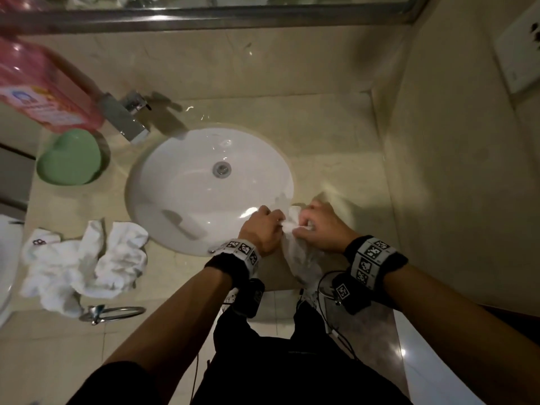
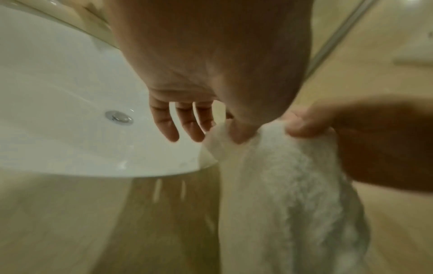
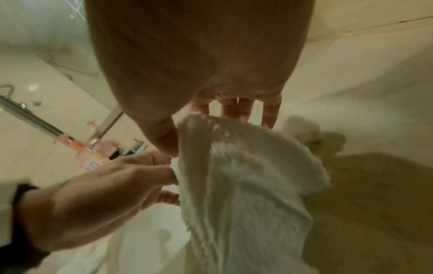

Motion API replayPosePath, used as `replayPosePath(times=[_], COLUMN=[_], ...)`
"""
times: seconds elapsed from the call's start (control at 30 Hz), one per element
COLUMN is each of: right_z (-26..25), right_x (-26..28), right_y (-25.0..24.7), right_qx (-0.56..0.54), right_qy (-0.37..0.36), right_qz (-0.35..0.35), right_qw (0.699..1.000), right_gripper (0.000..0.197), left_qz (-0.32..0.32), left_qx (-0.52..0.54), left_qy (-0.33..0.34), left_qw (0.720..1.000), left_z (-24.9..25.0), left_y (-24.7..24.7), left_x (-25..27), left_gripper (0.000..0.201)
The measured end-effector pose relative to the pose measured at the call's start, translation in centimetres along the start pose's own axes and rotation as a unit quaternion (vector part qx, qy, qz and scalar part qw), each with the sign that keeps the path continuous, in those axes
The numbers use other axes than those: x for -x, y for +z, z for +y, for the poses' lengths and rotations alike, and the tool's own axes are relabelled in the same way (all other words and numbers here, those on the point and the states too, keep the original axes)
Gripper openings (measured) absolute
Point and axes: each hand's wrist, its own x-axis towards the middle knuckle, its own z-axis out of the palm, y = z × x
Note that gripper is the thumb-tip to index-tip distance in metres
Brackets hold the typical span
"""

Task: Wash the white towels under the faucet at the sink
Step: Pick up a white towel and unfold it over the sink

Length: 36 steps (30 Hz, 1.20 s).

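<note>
Both hands are pinching one white towel (image 1: 295,247) at its top edge, left hand (image 1: 262,228) and right hand (image 1: 318,228) nearly touching, lower right of the sink (image 1: 163,182); it hangs over the desk (image 1: 336,135) front. Looks like the carry-to-water step; next it needs moving under the faucet (image 1: 128,118), upper left. More towels (image 1: 87,264) wait lower left; the pink bottle (image 1: 38,86) label is unreadable.

The beige stone counter (image 1: 336,135) carries crumpled white towels (image 1: 87,264), a green dish (image 1: 70,157) and, seemingly, a pink bottle (image 1: 43,92).
</note>
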Motion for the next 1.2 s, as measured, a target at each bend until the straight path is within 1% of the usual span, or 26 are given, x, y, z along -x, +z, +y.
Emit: replayPosePath(times=[0.07,0.13,0.17,0.23,0.27,0.3,0.33,0.37,0.4,0.47,0.5,0.53,0.6,0.63,0.7,0.73,0.8,0.83,0.87,0.93,1.0,1.03,1.07,1.13,1.17,1.2], right_z=[-1.3,-2.8,-3.6,-5.4,-6.5,-7.7,-9.1,-10.5,-11.8,-14.6,-16.2,-17.7,-20.5,-21.9,-24.2,-25.4,-27.4,-28.4,-29.6,-31.8,-33.7,-34.5,-35.2,-36.1,-36.5,-36.7], right_x=[-0.2,-0.6,-0.8,-1.4,-1.9,-2.5,-2.9,-3.3,-3.8,-4.7,-5.1,-5.4,-6.2,-6.5,-7.4,-7.7,-8.3,-8.5,-8.6,-8.8,-9.3,-9.6,-9.9,-10.8,-11.4,-12.1], right_y=[-0.7,-1.3,-1.6,-2.0,-2.3,-2.6,-2.7,-2.9,-3.1,-3.4,-3.5,-3.5,-2.9,-2.4,-1.5,-1.2,-0.5,0.0,0.5,1.7,2.8,3.2,3.7,4.8,5.4,5.9], right_qx=[-0.072,-0.168,-0.202,-0.252,-0.263,-0.256,-0.222,-0.165,-0.092,0.015,0.019,-0.017,-0.114,-0.147,-0.175,-0.164,-0.127,-0.132,-0.151,-0.167,-0.122,-0.110,-0.118,-0.196,-0.235,-0.261], right_qy=[-0.017,-0.001,0.012,0.014,0.012,0.004,-0.008,-0.024,-0.048,-0.108,-0.132,-0.140,-0.124,-0.119,-0.103,-0.089,-0.068,-0.067,-0.080,-0.140,-0.206,-0.231,-0.246,-0.245,-0.231,-0.216], right_qz=[0.015,0.004,-0.005,-0.037,-0.060,-0.079,-0.085,-0.074,-0.045,0.005,0.004,-0.014,-0.040,-0.036,-0.043,-0.065,-0.115,-0.127,-0.123,-0.055,0.030,0.048,0.048,0.019,0.011,0.013], right_qw=[0.997,0.986,0.979,0.967,0.963,0.963,0.971,0.983,0.994,0.994,0.991,0.990,0.985,0.981,0.978,0.980,0.983,0.981,0.978,0.974,0.971,0.966,0.961,0.949,0.944,0.941], right_gripper=[0.030,0.027,0.036,0.072,0.082,0.080,0.069,0.060,0.058,0.057,0.052,0.045,0.028,0.025,0.023,0.022,0.028,0.030,0.029,0.024,0.018,0.019,0.024,0.037,0.037,0.034], left_qz=[0.044,0.047,0.048,0.069,0.083,0.097,0.109,0.118,0.124,0.147,0.169,0.198,0.252,0.271,0.296,0.304,0.318,0.324,0.327,0.309,0.261,0.232,0.204,0.174,0.170,0.168], left_qx=[0.132,0.297,0.360,0.421,0.426,0.416,0.401,0.383,0.364,0.320,0.295,0.264,0.198,0.182,0.188,0.194,0.197,0.202,0.215,0.266,0.308,0.332,0.366,0.436,0.482,0.539], left_qy=[0.027,0.021,0.014,0.022,0.036,0.052,0.069,0.082,0.091,0.081,0.064,0.045,0.011,0.004,0.010,0.013,0.003,-0.002,-0.003,0.002,-0.009,-0.016,-0.021,-0.031,-0.028,-0.025], left_qw=[0.990,0.953,0.931,0.904,0.900,0.902,0.907,0.913,0.919,0.932,0.938,0.943,0.947,0.945,0.937,0.933,0.927,0.924,0.920,0.913,0.915,0.914,0.908,0.883,0.859,0.825], left_z=[-0.4,-0.5,-0.4,-0.8,-1.1,-1.4,-1.7,-2.2,-2.9,-4.3,-5.1,-5.9,-7.6,-8.6,-10.8,-11.9,-14.0,-15.0,-15.9,-17.7,-19.4,-20.1,-20.5,-21.3,-21.7,-22.2], left_y=[-1.7,-3.7,-4.9,-7.5,-9.0,-10.5,-12.0,-13.4,-14.6,-16.8,-17.8,-18.8,-20.8,-21.8,-23.6,-24.5,-25.6,-26.0,-26.2,-26.6,-26.7,-26.6,-26.5,-26.0,-25.8,-25.4], left_x=[0.6,1.5,1.9,2.8,3.3,3.9,4.5,5.1,5.6,6.5,6.8,7.1,7.7,8.1,9.0,9.5,10.4,10.7,11.1,11.6,12.1,12.3,12.5,12.7,12.8,13.1], left_gripper=[0.023,0.017,0.018,0.024,0.026,0.029,0.032,0.034,0.034,0.027,0.020,0.013,0.008,0.009,0.014,0.017,0.027,0.030,0.028,0.018,0.016,0.018,0.020,0.033,0.038,0.042])
